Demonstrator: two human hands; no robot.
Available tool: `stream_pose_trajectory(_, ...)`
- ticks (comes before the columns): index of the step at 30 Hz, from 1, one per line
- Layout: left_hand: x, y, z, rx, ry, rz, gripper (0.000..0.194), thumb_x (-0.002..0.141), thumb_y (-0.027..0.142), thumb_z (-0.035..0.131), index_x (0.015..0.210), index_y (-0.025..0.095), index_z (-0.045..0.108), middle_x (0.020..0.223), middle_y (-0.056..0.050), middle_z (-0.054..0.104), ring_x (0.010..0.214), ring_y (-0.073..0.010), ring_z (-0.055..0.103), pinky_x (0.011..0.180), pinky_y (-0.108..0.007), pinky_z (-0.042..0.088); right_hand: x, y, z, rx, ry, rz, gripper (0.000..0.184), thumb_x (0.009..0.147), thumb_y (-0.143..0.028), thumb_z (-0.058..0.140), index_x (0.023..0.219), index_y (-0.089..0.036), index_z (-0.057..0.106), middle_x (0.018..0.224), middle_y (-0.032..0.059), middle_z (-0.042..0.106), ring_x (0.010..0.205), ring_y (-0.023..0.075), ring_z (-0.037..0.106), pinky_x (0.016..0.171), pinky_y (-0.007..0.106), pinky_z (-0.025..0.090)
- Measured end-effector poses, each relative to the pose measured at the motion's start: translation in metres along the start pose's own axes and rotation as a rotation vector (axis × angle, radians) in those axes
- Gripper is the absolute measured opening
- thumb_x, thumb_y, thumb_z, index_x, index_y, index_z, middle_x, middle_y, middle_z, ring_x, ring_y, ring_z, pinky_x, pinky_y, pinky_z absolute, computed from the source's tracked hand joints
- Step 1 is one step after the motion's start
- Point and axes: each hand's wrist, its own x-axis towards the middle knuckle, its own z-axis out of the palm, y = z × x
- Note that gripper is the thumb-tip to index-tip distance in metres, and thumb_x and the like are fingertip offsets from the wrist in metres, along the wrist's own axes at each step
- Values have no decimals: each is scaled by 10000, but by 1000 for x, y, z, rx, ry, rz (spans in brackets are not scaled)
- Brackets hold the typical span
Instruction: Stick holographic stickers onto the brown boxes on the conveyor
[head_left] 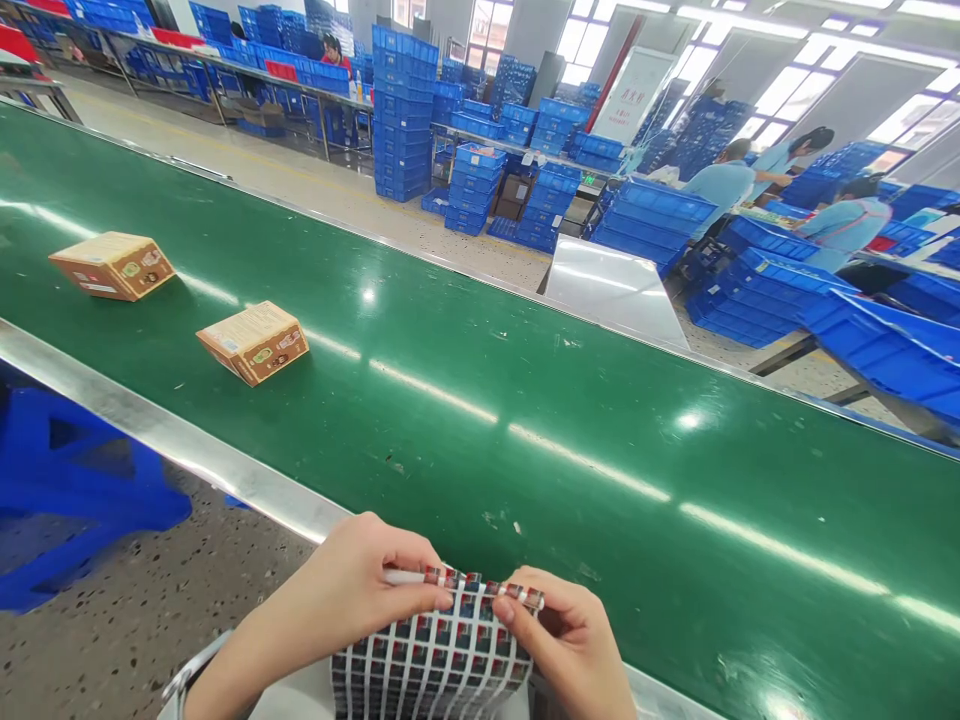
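Note:
Both my hands hold a sheet of small red-and-dark stickers (pixel 435 655) at the near edge of the green conveyor belt (pixel 525 400). My left hand (pixel 360 590) pinches the sheet's curled top edge from the left. My right hand (pixel 570 640) pinches the same edge from the right, thumb and forefinger together. Two brown cardboard boxes lie on the belt to the left: the nearer box (pixel 253 342) and the farther box (pixel 112 265), both well beyond my hands.
A steel rail (pixel 165 440) edges the belt on my side, with a blue plastic object (pixel 67 490) on the speckled floor below. Across the belt stand stacked blue crates (pixel 401 110), a shiny metal plate (pixel 611 285), and people in light-blue shirts (pixel 724 185) at tables.

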Motion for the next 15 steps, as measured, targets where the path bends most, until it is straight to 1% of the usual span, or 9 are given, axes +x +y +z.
stream_pose_trajectory(2, 1, 0, 1, 22, 21, 6, 306, 770, 441, 584, 637, 179, 668, 609, 14, 567, 616, -138, 458, 565, -240, 290, 0, -1, 3, 51, 18, 14, 354, 760, -596, 851, 711, -249, 802, 677, 16, 663, 648, 166, 534, 626, 255, 412)
stream_pose_trajectory(4, 1, 0, 2, 41, 29, 5, 308, 771, 440, 574, 634, 179, 662, 602, 13, 554, 610, -137, 447, 557, -245, 280, 0, -2, 5, 62, 23, 23, 316, 733, -587, 874, 759, -276, 824, 712, 19, 696, 671, 171, 566, 639, 249, 426)
stream_pose_trajectory(9, 2, 2, 3, 52, 25, 13, 338, 773, 430, 558, 554, 173, 563, 554, 16, 458, 584, -132, 403, 522, -242, 262, 1, -4, 8, -9, 35, 17, 305, 772, -569, 840, 687, -276, 822, 655, 22, 685, 626, 168, 558, 617, 255, 422)
stream_pose_trajectory(11, 1, -1, -1, 21, 21, 24, 327, 782, 415, 571, 574, 167, 613, 568, 6, 512, 596, -137, 443, 526, -227, 292, 1, -5, 9, -20, 53, 10, 309, 771, -562, 839, 673, -269, 818, 649, 22, 682, 622, 170, 562, 611, 255, 423)
stream_pose_trajectory(12, 1, -4, -3, -3, 18, 28, 299, 784, 413, 597, 635, 165, 671, 592, 0, 561, 604, -141, 472, 530, -220, 310, 1, -5, 9, -21, 73, 10, 318, 766, -564, 840, 665, -264, 813, 648, 21, 679, 622, 170, 561, 612, 254, 423)
stream_pose_trajectory(13, 0, -8, -5, -44, 25, 33, 267, 780, 413, 636, 737, 166, 727, 630, -6, 611, 611, -145, 500, 533, -213, 329, 1, -5, 8, -18, 104, 12, 335, 758, -575, 842, 656, -257, 806, 646, 20, 672, 625, 171, 557, 614, 254, 424)
stream_pose_trajectory(14, 0, -13, -7, -114, 37, 45, 277, 766, 417, 686, 872, 171, 758, 683, -11, 656, 625, -151, 531, 544, -207, 356, 2, -5, 8, -8, 144, 17, 363, 745, -594, 846, 644, -249, 797, 643, 18, 662, 627, 173, 552, 615, 255, 423)
stream_pose_trajectory(15, -1, -18, -8, -215, 50, 62, 367, 743, 428, 740, 1015, 181, 753, 736, -15, 687, 645, -159, 565, 562, -205, 392, 2, -5, 8, 9, 189, 22, 398, 730, -620, 848, 632, -239, 785, 637, 18, 649, 629, 175, 545, 613, 258, 421)
